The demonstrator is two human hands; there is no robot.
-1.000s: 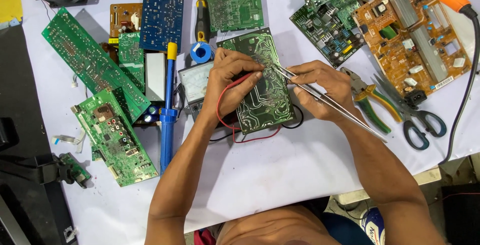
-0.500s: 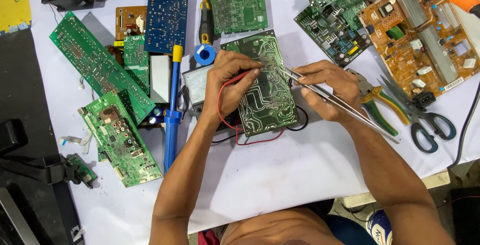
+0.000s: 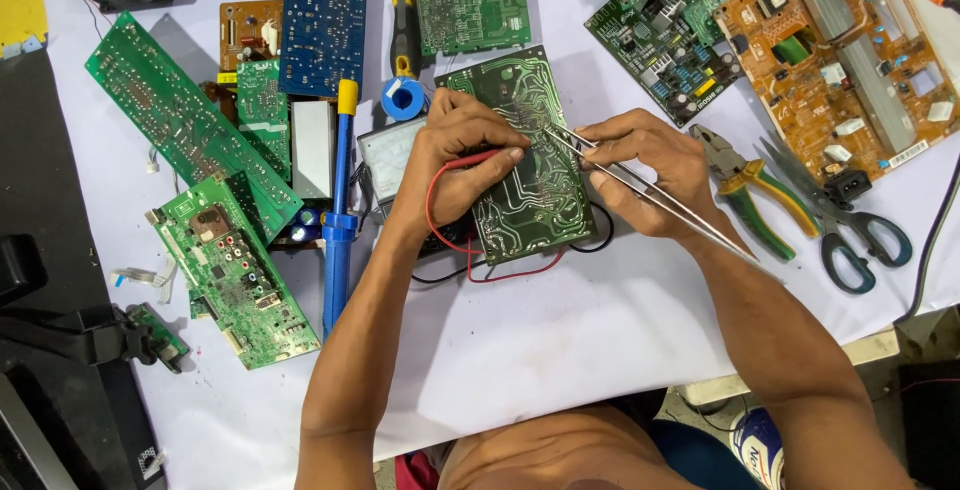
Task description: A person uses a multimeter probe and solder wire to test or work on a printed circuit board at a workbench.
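Head view: left hand (image 3: 455,155) pinches a red probe (image 3: 478,158) on the green circuit board (image 3: 530,165); right hand (image 3: 645,170) grips tweezers (image 3: 640,190). A slipped tweezer tip could bridge tracks or scratch the board.

Left hand (image 3: 455,155) fingers curled, pinching; right hand (image 3: 645,170) fingers pinched; forearms converge inward.

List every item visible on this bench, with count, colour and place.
circuit board being worked on: one, dark green, centre
red probe: one, under left fingers
tweezers: one, silver, tips on the centre board
other boards: several, green at left and top, blue at top, orange-brown at right
solder sucker: one, blue with yellow tip, left of centre
solder spool: one, blue
pliers: one, green and yellow handles, right
scissors: one, dark handles, far right
left hand: on the centre board
right hand: gripping tweezers
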